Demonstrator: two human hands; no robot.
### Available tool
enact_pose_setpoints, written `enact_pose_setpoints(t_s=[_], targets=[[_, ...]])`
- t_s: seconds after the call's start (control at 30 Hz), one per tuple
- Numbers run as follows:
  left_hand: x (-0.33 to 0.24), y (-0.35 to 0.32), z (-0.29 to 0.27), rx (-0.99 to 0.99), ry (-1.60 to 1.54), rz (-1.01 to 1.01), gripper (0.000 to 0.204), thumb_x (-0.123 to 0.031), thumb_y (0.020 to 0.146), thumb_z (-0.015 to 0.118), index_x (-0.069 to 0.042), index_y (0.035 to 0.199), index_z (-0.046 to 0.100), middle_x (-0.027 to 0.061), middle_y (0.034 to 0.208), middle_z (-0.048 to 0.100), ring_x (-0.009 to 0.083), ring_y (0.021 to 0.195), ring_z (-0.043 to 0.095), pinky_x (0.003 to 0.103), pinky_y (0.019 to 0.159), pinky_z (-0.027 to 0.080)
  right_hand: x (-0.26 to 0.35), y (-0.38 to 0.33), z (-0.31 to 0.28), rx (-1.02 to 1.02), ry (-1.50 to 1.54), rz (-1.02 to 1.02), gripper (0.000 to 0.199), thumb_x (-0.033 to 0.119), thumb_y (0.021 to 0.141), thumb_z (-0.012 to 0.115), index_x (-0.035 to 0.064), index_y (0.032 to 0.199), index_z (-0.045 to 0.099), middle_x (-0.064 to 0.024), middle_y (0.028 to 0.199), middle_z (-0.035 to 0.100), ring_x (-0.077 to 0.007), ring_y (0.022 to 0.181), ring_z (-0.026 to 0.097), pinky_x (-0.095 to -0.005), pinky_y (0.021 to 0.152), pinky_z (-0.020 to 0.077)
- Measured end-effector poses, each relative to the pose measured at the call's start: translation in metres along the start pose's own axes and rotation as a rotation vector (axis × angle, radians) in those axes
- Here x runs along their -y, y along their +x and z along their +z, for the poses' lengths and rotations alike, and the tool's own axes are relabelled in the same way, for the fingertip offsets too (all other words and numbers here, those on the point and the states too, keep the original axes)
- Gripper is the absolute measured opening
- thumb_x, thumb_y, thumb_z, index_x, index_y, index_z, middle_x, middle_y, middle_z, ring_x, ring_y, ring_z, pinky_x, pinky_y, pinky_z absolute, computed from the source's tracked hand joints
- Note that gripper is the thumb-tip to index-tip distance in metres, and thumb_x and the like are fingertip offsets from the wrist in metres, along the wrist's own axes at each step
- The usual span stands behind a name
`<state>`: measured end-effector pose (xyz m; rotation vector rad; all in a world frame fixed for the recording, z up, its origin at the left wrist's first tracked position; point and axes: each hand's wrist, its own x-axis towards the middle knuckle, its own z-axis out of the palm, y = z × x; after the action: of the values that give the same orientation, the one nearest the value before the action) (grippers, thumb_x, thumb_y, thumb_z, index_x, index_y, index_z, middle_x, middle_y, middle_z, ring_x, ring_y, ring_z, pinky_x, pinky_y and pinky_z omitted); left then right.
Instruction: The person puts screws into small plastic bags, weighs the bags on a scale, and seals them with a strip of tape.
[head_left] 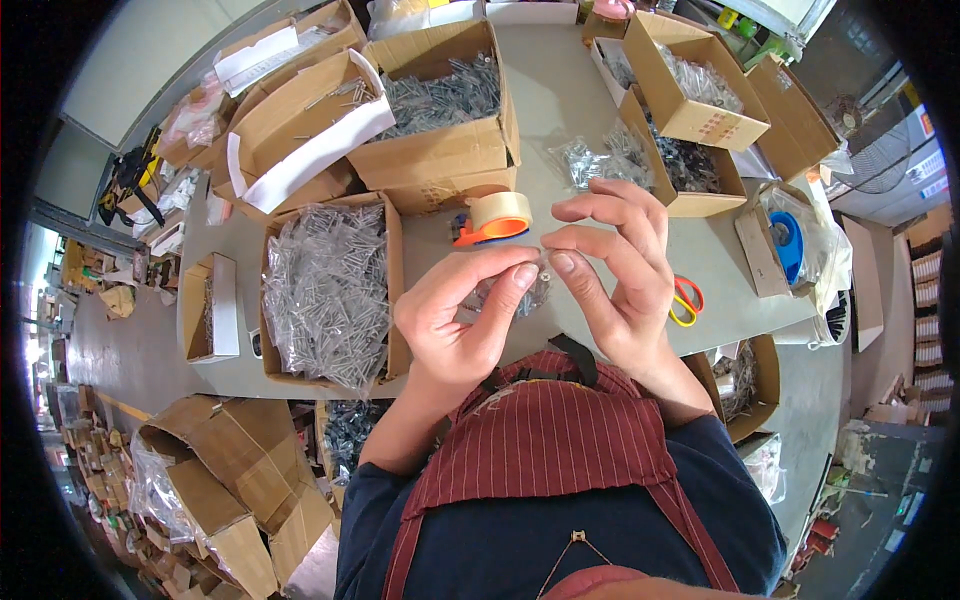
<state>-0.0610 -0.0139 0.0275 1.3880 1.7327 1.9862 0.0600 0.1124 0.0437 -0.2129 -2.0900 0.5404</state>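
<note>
In front of my chest, both hands meet over the table. My left hand (455,315) pinches with thumb and forefinger at the top of a small clear plastic bag (512,297) that shows metal bits inside. Opposite it, my right hand (622,270) has thumb and forefinger closed at the same bag's edge, its other fingers curled loosely above. The fingertips nearly touch, and they hide part of the bag. Just beyond stands an orange tape dispenser with a roll of pale tape (498,212). Right of my right hand lie red-and-yellow-handled scissors (686,302).
A carton of bagged screws (325,290) stands at left, with a larger carton of hardware (440,95) behind it. Filled clear bags (600,160) lie near stacked cartons (700,85) at far right. A blue tape dispenser (786,245) sits in a box at the right edge.
</note>
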Motion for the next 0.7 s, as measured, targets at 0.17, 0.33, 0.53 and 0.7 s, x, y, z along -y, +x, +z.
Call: enact_pose_setpoints(t_s=[0.17, 0.33, 0.53, 0.7], targets=[[0.001, 0.000, -0.008, 0.002, 0.034, -0.068, 0.010, 0.003, 0.087, 0.070, 0.006, 0.097, 0.071, 0.0100, 0.087, 0.072, 0.0124, 0.080, 0.067, 0.025, 0.074, 0.054, -0.004, 0.005, 0.010, 0.146, 0.162, 0.067, 0.008, 0.002, 0.081, 0.066, 0.0024, 0.090, 0.067, -0.0111, 0.100, 0.065, -0.0338, 0.101, 0.056, -0.0420, 0.089, 0.0435], [0.012, -0.005, -0.019, -0.044, -0.173, -0.301, 0.008, 0.001, 0.090, 0.067, 0.007, 0.093, 0.070, 0.0107, 0.085, 0.071, 0.0135, 0.074, 0.067, 0.025, 0.071, 0.054, -0.017, 0.008, 0.022, 0.370, 0.449, 0.310, 0.015, 0.013, 0.090, 0.058, -0.0014, 0.088, 0.063, -0.0148, 0.089, 0.063, -0.0317, 0.090, 0.057, -0.0382, 0.081, 0.0450], [0.015, -0.015, -0.079, -0.201, -0.129, -0.406, 0.016, -0.007, 0.090, 0.066, 0.007, 0.096, 0.071, 0.0119, 0.084, 0.072, 0.0182, 0.074, 0.069, 0.030, 0.070, 0.055, -0.055, -0.004, 0.035, 0.284, 0.575, 0.657, 0.022, 0.013, 0.088, 0.049, -0.0018, 0.076, 0.061, -0.0054, 0.081, 0.059, -0.0159, 0.085, 0.057, -0.0278, 0.085, 0.0409], [0.028, -0.019, -0.161, -0.420, -0.139, -0.357, 0.018, -0.007, 0.089, 0.068, 0.006, 0.100, 0.071, 0.0109, 0.087, 0.071, 0.0179, 0.078, 0.068, 0.030, 0.075, 0.053, -0.110, -0.056, 0.035, 0.258, 0.428, 0.870, 0.021, 0.015, 0.093, 0.055, 0.0005, 0.082, 0.065, -0.0035, 0.083, 0.062, -0.0145, 0.086, 0.057, -0.0279, 0.085, 0.0418]])
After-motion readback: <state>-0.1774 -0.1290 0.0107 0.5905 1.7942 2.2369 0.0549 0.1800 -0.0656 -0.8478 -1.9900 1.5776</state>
